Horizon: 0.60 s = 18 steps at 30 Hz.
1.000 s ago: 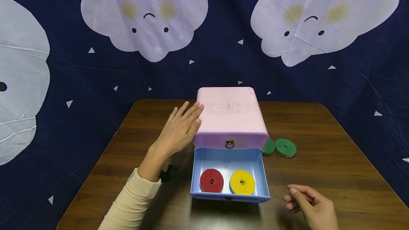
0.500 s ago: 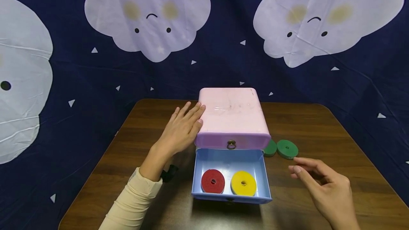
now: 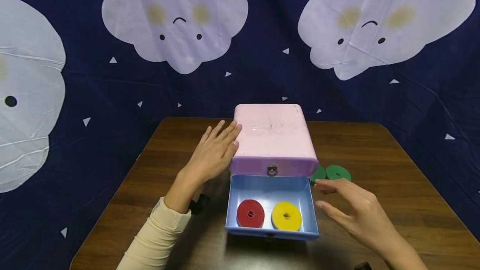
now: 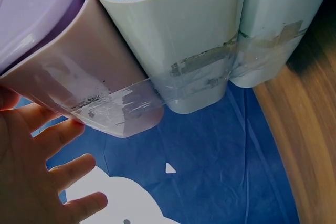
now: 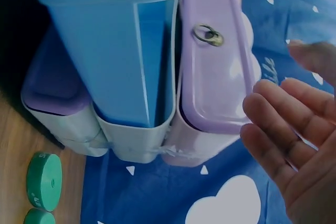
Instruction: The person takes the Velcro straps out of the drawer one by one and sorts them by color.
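A small stacked drawer box (image 3: pixel 273 132) with a pink top tier stands on the table; its top purple drawer front (image 5: pixel 220 72) has a brass ring pull. Below it the blue drawer (image 3: pixel 270 186) is pulled out. Inside lie a red roll of tape-like strip (image 3: pixel 250 213) and a yellow roll (image 3: pixel 286 216), side by side near the front. My left hand (image 3: pixel 211 153) rests with straight fingers against the left side and top edge of the box. My right hand (image 3: pixel 360 209), holding nothing, hovers by the drawer's right side, thumb and fingers apart.
Two green rolls, one of them (image 3: pixel 338 173) in plain sight and the other (image 3: pixel 318 173) partly behind the box, lie right of the box on the wooden table (image 3: pixel 405 191). A dark blue cloth with clouds (image 3: pixel 262 82) hangs behind the table.
My right hand has risen from the lower right and swung left to the drawer's side, its fingers spreading from a loose curl. The left hand stays put on the box.
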Motion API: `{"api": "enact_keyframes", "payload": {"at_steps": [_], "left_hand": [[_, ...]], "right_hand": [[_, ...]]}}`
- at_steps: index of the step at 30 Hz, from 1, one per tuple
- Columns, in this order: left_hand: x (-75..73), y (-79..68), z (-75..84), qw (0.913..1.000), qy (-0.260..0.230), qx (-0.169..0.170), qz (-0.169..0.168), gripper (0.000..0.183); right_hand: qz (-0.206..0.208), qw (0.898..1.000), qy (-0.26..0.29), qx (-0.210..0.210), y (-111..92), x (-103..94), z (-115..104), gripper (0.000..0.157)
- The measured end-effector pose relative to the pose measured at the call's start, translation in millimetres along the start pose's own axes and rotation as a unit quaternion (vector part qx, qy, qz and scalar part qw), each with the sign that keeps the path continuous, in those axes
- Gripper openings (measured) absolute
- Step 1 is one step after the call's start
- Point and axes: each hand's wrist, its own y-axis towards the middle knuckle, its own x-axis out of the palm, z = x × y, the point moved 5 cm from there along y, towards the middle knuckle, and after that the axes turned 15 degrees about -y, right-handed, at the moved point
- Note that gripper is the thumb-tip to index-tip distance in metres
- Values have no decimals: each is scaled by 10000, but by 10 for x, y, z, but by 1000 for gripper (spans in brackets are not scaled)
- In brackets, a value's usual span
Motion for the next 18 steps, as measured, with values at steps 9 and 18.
{"api": "enact_keyframes", "payload": {"at_steps": [9,18], "left_hand": [[-5,0,7,9999,81,72,7,50],[-7,0,17,9998,162,77,1,51]], "right_hand": [[-982,9893,-408,-994,81,186,-52,45],[-1778,9647,-795,-1772,64,375,-78,59]]}}
